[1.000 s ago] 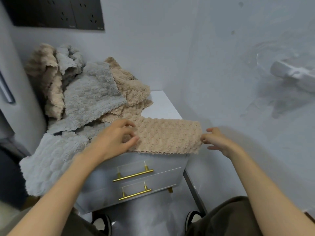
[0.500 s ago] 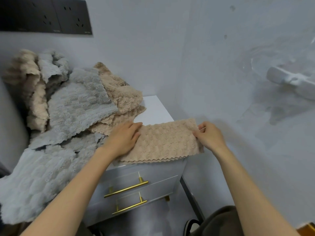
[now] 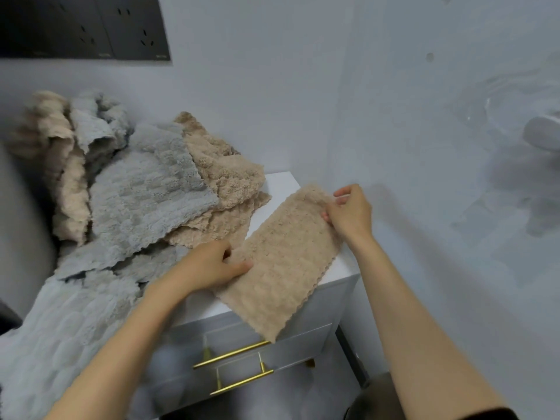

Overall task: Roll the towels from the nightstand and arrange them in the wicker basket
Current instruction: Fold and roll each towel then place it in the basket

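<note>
A person's two bare arms reach over a small white desk (image 3: 280, 189), the nightstand of the task, seen from the head camera. A beige towel (image 3: 285, 262), folded into a long narrow strip, lies flat on the desk top, running slantwise from 7 o'clock to 1 o'clock. Its near end hangs over the front edge, above two drawers with gold handles (image 3: 233, 354).

The left hand (image 3: 209, 265) holds the strip's long left edge at about 9 o'clock from its middle, its grip narrow, thumb on top of the cloth. The right hand (image 3: 348, 212) pinches the far end at 1 o'clock, its grip also closed on the cloth.

At 10 o'clock from the strip sits a loose heap of towels (image 3: 145, 192), grey and beige, unrolled, some leaning on the wall. One grey towel (image 3: 60, 328) spills off the desk at 8 o'clock.

Judging by this, the task is at an early stage: this one towel looks folded and ready to roll, no roll has been started, the heap awaits, and the wicker basket is not in view.
</note>
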